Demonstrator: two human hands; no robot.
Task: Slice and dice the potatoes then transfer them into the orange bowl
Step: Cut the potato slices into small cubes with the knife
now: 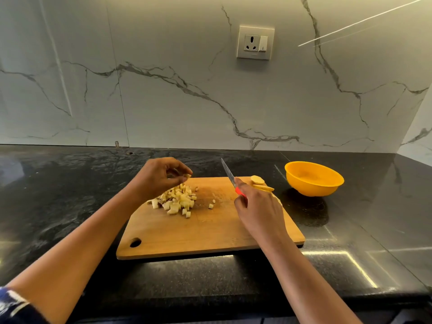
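Note:
A pile of diced potato lies on the left part of the wooden cutting board. My left hand hovers just above the pile and pinches a small potato cube at its fingertips. My right hand grips the red handle of a knife, blade raised and pointing away over the board. Uncut potato slices sit at the board's far right corner, beyond my right hand. The orange bowl stands on the counter to the right of the board; no potato shows inside it.
The board lies on a black stone counter with a marble backsplash behind. A wall socket is mounted above. A couple of stray potato cubes lie mid-board. The counter's front edge runs just below the board.

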